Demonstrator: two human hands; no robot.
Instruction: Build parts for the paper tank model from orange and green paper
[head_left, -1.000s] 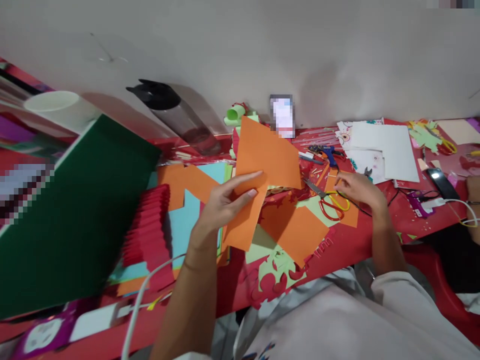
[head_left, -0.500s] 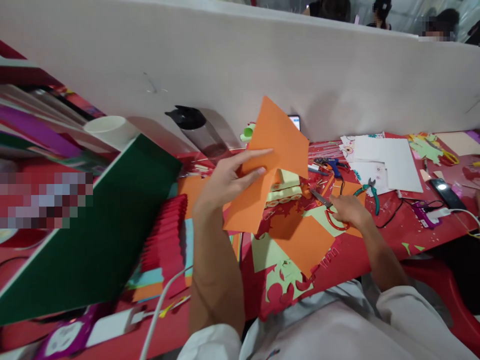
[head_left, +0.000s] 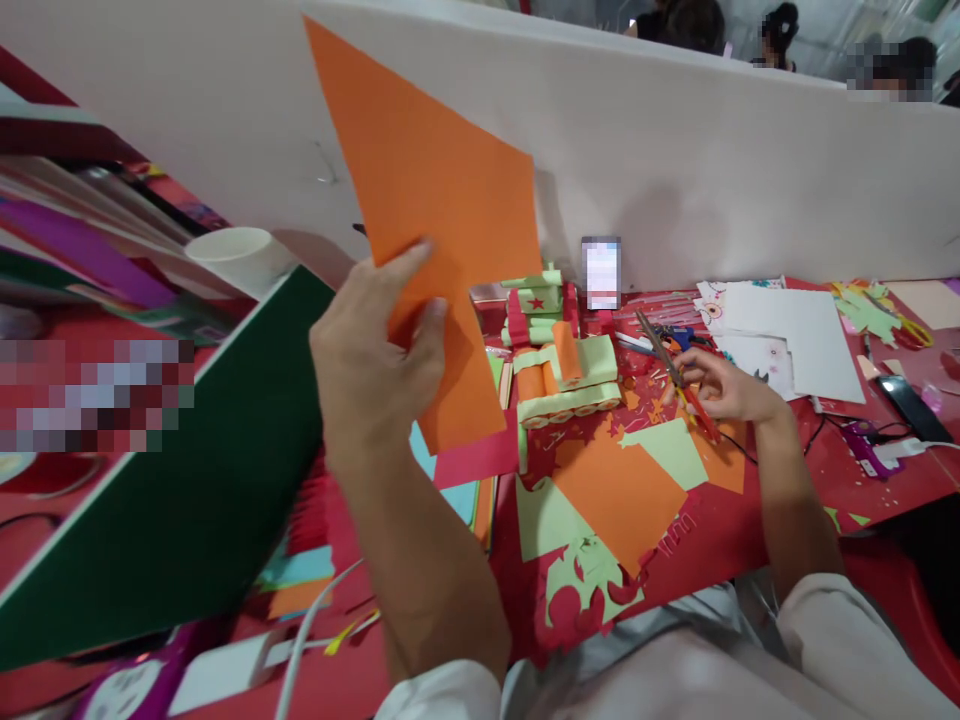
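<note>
One big orange sheet is what I've got up on my feed, raised left of centre with its top corner near the frame's upper edge. My guess is it's held up like that so it clears the clutter below. Left hand is pinched on it, not wide open: thumb and index finger show on the near face, and I can't see the others, probably behind for support. Right of centre, the right hand is curled around the scissors near the handles, blades pointing up and left, seemingly to keep them off the loose paper. Can't tell if any fingers go through the loops. Between the hands sits a green-and-orange paper model. Further out, a phone leans on the pale wall, presumably for easy viewing, and a dark green board slants across the lower left.
</note>
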